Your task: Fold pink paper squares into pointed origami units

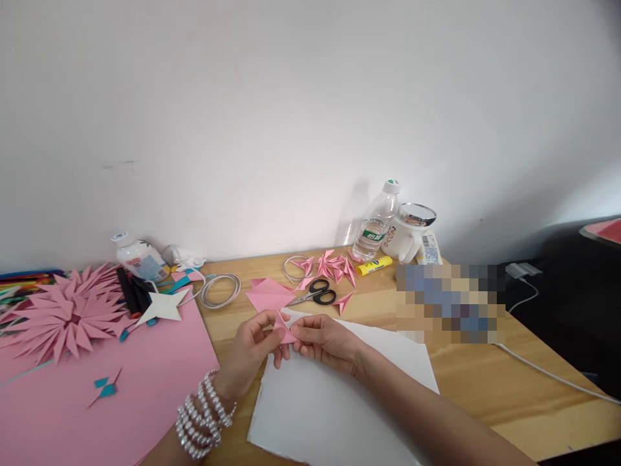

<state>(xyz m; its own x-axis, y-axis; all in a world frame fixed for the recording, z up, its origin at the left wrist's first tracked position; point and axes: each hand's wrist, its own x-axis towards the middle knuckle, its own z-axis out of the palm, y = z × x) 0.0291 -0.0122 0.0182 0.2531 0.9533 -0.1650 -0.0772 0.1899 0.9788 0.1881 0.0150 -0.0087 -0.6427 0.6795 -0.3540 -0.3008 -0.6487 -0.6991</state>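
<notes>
A small piece of folded pink paper (284,327) is held between both hands above a white sheet (334,401). My left hand (255,343) pinches its left side, with pearl bracelets on the wrist. On the right side, my right hand (325,340) grips it between thumb and fingers. Just beyond the hands lie scissors (320,293) with black handles and a flat pink paper sheet (269,295). Several folded pink paper pieces (334,266) are gathered behind the scissors, and a single one (343,303) rests to their right.
A yellow glue stick (373,265), a water bottle (376,223) and a white mug (405,236) stand or lie at the back. Leftward are a coiled cable (220,291), a white paper star (165,304), a spiky pink paper flower (72,317) and a large pink sheet (160,382).
</notes>
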